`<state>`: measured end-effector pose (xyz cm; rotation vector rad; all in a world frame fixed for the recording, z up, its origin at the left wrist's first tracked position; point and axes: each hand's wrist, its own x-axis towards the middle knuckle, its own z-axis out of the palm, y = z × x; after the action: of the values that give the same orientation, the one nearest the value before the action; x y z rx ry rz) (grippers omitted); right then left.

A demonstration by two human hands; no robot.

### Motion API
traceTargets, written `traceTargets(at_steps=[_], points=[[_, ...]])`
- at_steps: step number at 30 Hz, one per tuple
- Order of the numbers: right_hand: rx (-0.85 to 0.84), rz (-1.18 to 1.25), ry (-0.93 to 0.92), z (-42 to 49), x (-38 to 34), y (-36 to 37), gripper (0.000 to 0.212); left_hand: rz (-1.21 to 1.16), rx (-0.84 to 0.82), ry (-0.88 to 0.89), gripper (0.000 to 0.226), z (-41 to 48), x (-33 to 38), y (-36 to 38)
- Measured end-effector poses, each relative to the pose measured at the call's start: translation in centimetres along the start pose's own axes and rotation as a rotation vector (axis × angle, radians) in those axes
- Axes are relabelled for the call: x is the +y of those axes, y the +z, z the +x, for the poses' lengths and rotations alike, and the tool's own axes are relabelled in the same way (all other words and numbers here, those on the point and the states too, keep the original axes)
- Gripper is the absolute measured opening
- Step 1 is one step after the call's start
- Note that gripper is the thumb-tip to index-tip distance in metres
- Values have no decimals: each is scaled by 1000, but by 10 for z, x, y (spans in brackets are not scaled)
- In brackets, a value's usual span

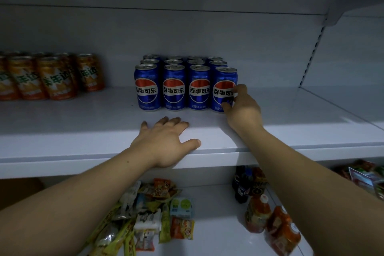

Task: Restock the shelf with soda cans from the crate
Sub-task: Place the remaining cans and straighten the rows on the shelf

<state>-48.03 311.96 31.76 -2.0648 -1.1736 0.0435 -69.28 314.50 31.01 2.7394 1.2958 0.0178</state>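
While shelved, can (224, 89) within right grip (242, 108).

Your single head view faces the white shelf (87, 131) straight on from close range, angled slightly down so the lower shelf (216, 235) also shows.

On the lower shelf lies a loose heap of snack packets (149, 214), green, orange and white ones mixed together. To the right of them stand dark bottles (242, 188) near the back. In front of these are orange drink bottles (257, 214) with white caps, standing close together. At the far right edge more bagged snacks (365, 176) lie on another shelf board.
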Motion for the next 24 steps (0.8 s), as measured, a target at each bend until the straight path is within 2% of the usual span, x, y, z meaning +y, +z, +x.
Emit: traceTargets(at_steps=[18,24], points=[[-109,-143,-5,-6,-5,-2,39,-31,21,6,72,-1,-1,-2],[-183,-282,51,-36,-5,-36,58,-37,24,32,73,-5,0,-6]])
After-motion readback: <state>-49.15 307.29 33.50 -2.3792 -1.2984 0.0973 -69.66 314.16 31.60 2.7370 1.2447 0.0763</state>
